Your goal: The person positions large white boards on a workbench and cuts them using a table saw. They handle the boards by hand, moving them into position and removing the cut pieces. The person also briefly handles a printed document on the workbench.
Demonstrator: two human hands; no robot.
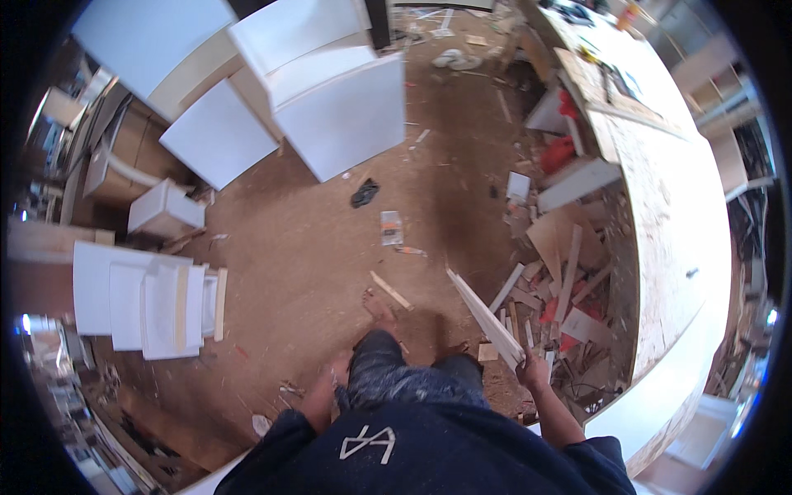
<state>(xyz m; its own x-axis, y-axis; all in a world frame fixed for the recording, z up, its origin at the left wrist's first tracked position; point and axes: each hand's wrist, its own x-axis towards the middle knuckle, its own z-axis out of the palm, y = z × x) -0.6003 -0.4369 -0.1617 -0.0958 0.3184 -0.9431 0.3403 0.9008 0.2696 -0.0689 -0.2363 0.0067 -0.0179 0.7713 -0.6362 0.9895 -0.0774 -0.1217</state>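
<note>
My right hand (535,371) grips the near end of a few long, pale wooden strips (485,318), which point away and slightly left over the floor. The strips lie close together, so I cannot tell exactly how many there are. My left hand (337,369) hangs beside my left thigh, nearest to my dark shorts (404,384). It is small and blurred, and its fingers do not show clearly. A short pale stick (391,291) rests on the floor just beyond my bare foot (379,305).
Along the right runs a long white-topped workbench (681,239), with a heap of wood offcuts (569,289) beneath its edge. White panels (342,115) stand ahead to the left; more white boards (128,297) are stacked at left. A black scrap (365,193) and a clear packet (391,228) lie on the brown floor.
</note>
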